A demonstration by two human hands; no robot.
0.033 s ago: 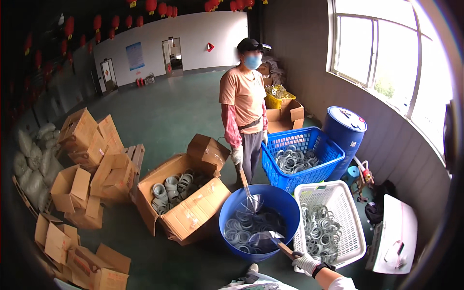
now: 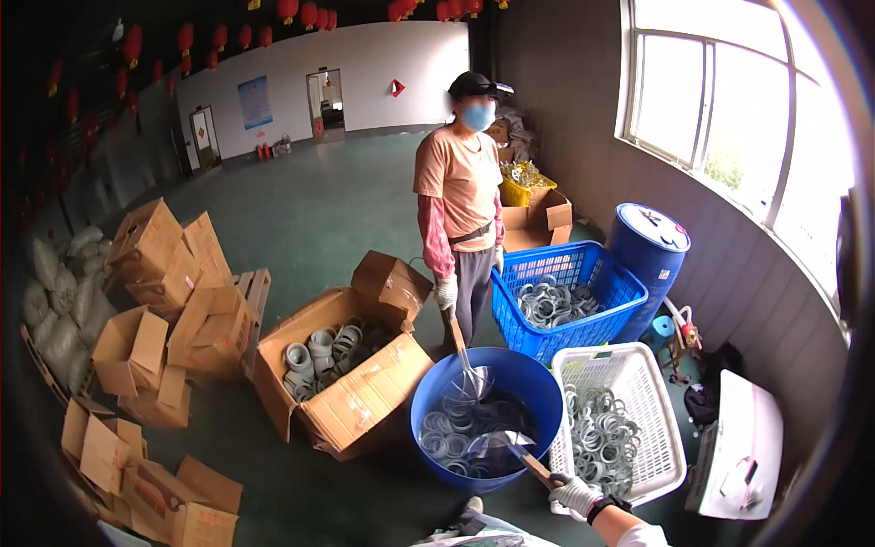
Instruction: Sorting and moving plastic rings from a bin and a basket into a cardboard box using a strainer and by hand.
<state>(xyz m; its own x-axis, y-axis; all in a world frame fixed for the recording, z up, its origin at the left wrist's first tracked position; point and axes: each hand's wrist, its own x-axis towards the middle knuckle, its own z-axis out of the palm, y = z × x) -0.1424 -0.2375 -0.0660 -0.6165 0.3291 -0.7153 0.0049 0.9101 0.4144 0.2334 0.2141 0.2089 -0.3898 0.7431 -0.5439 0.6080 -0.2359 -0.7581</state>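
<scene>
My right hand, in a pale knit glove with a dark band at the wrist, grips the wooden handle of a skimmer. Its wide metal head rests inside a round blue tub, over many grey rings in dark liquid. A co-worker across the tub holds a second wooden-handled skimmer with its head in the same tub. Just beside my right hand stands a white plastic basket holding grey rings. My left hand is out of sight.
Behind the tub stand a blue basket of rings and a blue drum. An open carton holds grey ring-shaped parts to the left. Stacked cartons and filled sacks lie farther left. A white box sits at right.
</scene>
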